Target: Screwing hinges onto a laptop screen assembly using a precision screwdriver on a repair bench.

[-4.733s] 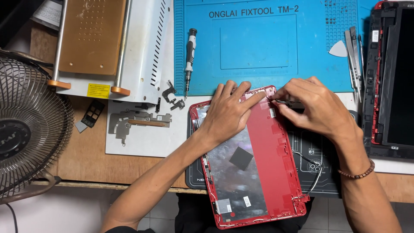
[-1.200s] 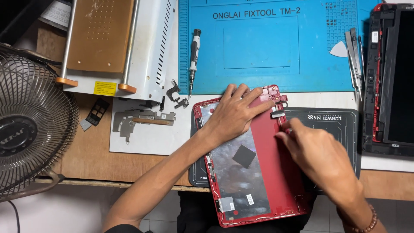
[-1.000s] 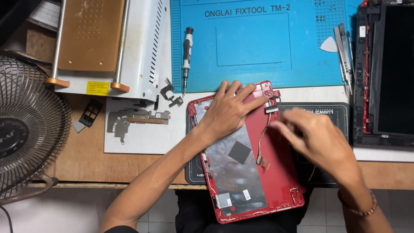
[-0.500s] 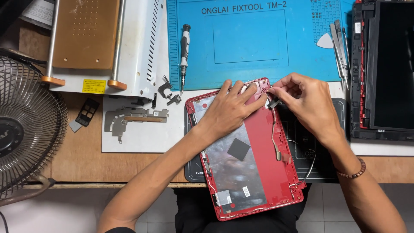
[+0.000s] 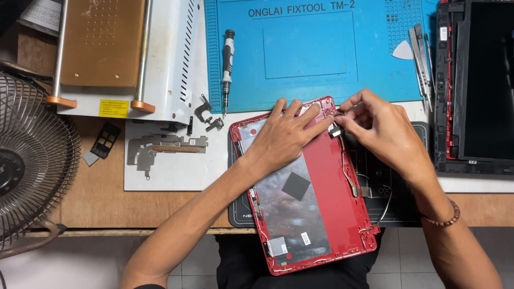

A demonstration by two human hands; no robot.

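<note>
A red laptop lid (image 5: pixel 326 203) lies inside-up on the counter (image 5: pixel 107 208), tilted, with its near end hanging past the counter's front edge and its far corner touching the blue work mat (image 5: pixel 305 59). The left hand (image 5: pixel 286 134) lies flat and spread on the lid's upper part, pressing it down. The right hand (image 5: pixel 383 128) sits just beside it at the lid's top right corner, its fingertips pinched narrowly on a small metal piece (image 5: pixel 335 128) there. A thin cable (image 5: pixel 348 171) runs down the lid's right edge. A screwdriver (image 5: pixel 227 67) lies on the mat's left side, tweezers (image 5: pixel 420 64) on its right. A fan (image 5: pixel 32 166) stands at the far left.
</note>
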